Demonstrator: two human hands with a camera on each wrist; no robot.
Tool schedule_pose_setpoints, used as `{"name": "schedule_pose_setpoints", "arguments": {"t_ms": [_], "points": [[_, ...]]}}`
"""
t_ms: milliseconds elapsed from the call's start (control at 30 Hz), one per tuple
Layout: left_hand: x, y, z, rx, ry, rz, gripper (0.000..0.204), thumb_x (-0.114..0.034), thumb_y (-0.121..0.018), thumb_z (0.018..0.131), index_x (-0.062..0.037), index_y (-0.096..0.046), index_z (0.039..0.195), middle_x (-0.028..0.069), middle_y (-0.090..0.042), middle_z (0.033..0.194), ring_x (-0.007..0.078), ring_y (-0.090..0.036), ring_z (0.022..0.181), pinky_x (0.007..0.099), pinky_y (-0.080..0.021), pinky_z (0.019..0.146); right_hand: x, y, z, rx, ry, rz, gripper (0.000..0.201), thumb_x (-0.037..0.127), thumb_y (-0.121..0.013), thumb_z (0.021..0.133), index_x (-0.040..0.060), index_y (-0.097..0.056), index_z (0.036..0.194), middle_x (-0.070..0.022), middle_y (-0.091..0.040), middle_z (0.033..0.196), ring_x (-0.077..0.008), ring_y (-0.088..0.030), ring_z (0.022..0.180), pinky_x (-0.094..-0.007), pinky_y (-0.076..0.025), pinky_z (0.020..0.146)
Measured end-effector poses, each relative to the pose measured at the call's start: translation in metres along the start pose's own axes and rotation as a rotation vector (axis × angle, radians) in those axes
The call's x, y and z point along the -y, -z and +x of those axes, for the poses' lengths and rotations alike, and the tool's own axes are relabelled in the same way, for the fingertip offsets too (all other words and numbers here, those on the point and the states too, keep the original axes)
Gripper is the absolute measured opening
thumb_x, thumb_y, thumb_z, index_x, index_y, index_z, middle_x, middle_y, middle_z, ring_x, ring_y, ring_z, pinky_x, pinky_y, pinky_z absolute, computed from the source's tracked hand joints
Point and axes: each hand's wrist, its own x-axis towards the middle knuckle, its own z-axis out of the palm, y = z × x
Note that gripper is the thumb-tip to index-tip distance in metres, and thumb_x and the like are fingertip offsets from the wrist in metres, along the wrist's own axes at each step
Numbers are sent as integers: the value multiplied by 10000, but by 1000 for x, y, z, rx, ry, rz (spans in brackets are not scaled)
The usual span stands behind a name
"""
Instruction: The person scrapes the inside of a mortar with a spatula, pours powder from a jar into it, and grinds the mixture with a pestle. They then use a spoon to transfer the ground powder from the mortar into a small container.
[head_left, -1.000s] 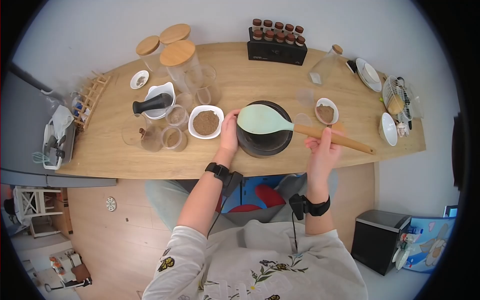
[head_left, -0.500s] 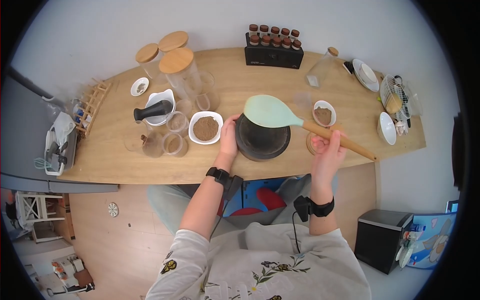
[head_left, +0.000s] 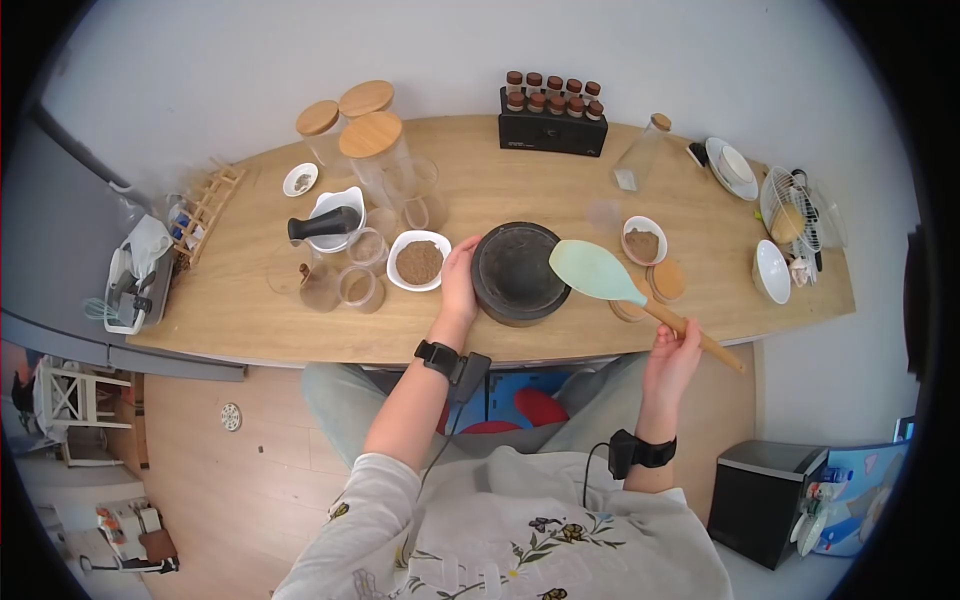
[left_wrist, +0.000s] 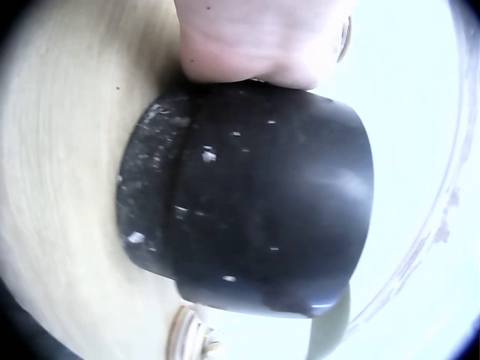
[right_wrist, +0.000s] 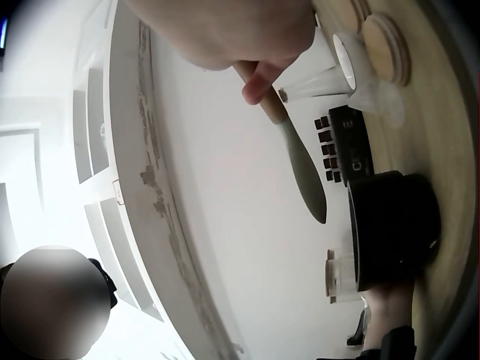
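Note:
A dark round mortar (head_left: 518, 272) stands near the table's front edge. My left hand (head_left: 459, 284) rests against its left side, fingers along the wall; in the left wrist view the hand (left_wrist: 259, 37) touches the mortar's dark side (left_wrist: 270, 195). My right hand (head_left: 671, 368) pinches the wooden handle of a pale green spatula (head_left: 597, 271), held to the right of the mortar with its head by the rim. The right wrist view shows the spatula (right_wrist: 302, 169) raised off the table, gripped by the right hand (right_wrist: 240, 34).
Left of the mortar are a white bowl of brown powder (head_left: 419, 262), small glass jars, a black pestle (head_left: 325, 222) in a white bowl and tall lidded jars. To the right sit a small powder bowl (head_left: 644, 241) and wooden lids (head_left: 666, 281). A spice rack (head_left: 552, 133) stands behind.
The right hand has moved right and toward the body, carrying the spatula from above the mortar to its right side. The left hand stays on the mortar.

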Motion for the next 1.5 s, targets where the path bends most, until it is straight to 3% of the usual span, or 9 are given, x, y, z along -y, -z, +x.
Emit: {"name": "schedule_pose_setpoints", "arguments": {"t_ms": [200,300,333,433,533,733,933,1133,1500], "points": [[-35,1,3,16,-216,281,254,43,-394,817,-3,-519,1033,109,-582,1034,190,-544,958,270,-421,838,4,27,11,65,-28,-52,215,202,-490,876,28,-421,982,-59,-499,825,-144,-524,642,-245,-428,588],[-52,19,13,51,-422,879,319,97,-420,725,-65,-574,953,88,-589,1003,237,-536,978,312,-409,847,5,33,11,76,-31,-50,217,205,-493,876,27,-425,980,-58,-499,825,-138,-522,647,-240,-428,588],[-65,14,11,68,-780,1184,344,101,-451,637,-92,-595,881,75,-577,987,280,-500,1010,344,-394,856,5,34,11,76,-26,-42,217,206,-493,877,28,-426,980,-58,-500,828,-137,-521,651,-239,-429,588],[-94,5,5,190,-1133,1758,341,95,-469,610,-75,-586,882,79,-567,1001,283,-470,1038,353,-389,864,4,34,9,65,-22,-28,213,206,-491,878,30,-429,979,-59,-502,835,-133,-520,660,-236,-429,587],[-98,12,11,320,-1068,1811,290,75,-506,630,-79,-581,865,77,-563,1007,275,-463,1049,350,-396,856,5,27,4,38,-31,-17,188,197,-484,880,29,-446,957,-56,-516,825,-125,-516,651,-230,-434,587],[-105,2,-1,118,-480,921,190,55,-520,664,-85,-574,781,58,-569,1039,226,-484,1037,323,-390,849,3,24,-2,89,-64,11,180,186,-466,888,35,-411,968,-58,-500,780,-138,-514,623,-232,-421,565],[-96,34,9,390,-581,886,173,42,-485,690,-53,-593,786,66,-569,1047,207,-502,997,303,-388,841,-3,15,-16,112,-66,-9,166,180,-449,896,34,-399,955,-65,-498,750,-144,-512,616,-234,-411,540],[-109,2,-17,111,-202,771,143,-83,-517,789,-7,-623,849,133,-558,1069,244,-511,1000,301,-375,874,-12,11,-20,144,-68,-5,175,191,-480,882,24,-456,928,-47,-506,783,-130,-518,652,-234,-434,580],[-102,27,-30,155,-372,852,137,-132,-562,812,-12,-594,869,87,-562,1028,183,-505,988,282,-376,866,-23,1,-35,309,24,-132,99,113,-428,894,48,-394,962,-106,-526,843,-189,-556,686,-275,-450,609]]}}
